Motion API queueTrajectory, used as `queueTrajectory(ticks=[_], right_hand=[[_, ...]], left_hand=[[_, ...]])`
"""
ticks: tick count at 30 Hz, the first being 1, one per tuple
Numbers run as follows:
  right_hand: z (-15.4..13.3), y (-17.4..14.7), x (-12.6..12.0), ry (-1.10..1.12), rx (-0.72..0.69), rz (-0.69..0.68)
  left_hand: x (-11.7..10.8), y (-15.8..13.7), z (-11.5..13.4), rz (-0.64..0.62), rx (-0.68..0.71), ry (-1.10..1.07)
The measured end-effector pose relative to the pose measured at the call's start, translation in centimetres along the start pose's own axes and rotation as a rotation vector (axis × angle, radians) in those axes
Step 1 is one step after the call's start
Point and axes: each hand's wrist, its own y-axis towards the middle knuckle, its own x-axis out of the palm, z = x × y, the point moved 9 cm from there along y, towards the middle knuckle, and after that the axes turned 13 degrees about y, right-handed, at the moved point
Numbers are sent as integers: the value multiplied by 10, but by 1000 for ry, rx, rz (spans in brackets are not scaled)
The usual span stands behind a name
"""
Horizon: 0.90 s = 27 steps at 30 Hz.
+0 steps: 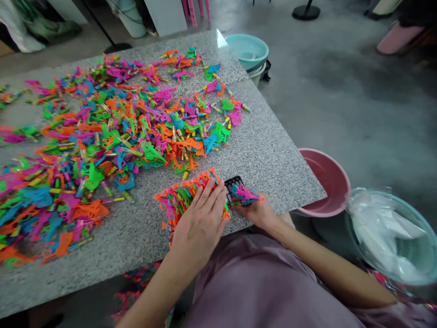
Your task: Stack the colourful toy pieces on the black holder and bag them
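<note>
My left hand [201, 216] lies flat with its fingers stretched over a tight row of small plastic toy guns [180, 196], in orange, pink, green and blue. They stand side by side at the table's near edge. A black plastic grid rack [234, 189] shows at the right end of this row; the rest of it is hidden under toys and hand. Beside that end my right hand [257, 212] is closed round a few toy guns [246, 194], a pink one with an orange tip on top. Its fingertips are partly hidden beneath them.
A large heap of loose toy guns [129, 118] spreads over the grey speckled table [269, 159]. Past the table's right edge stand a pink tub [341, 182], a pale green basket [421, 218] with plastic bags [378, 223], and a turquoise basin [251, 48].
</note>
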Motion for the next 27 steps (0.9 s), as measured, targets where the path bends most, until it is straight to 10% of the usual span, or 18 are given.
queueTrajectory(ticks=[12,22,27], right_hand=[[-43,-3,26,-442,-37,-263],[-49,4,32,-333,-132,-318],[-58,77,-10,-394,-223,-369]], left_hand=[[2,0,-3,13,-22,-8],[-8,1,-2,90,-5,75],[-13,-2,1,147,23,112]])
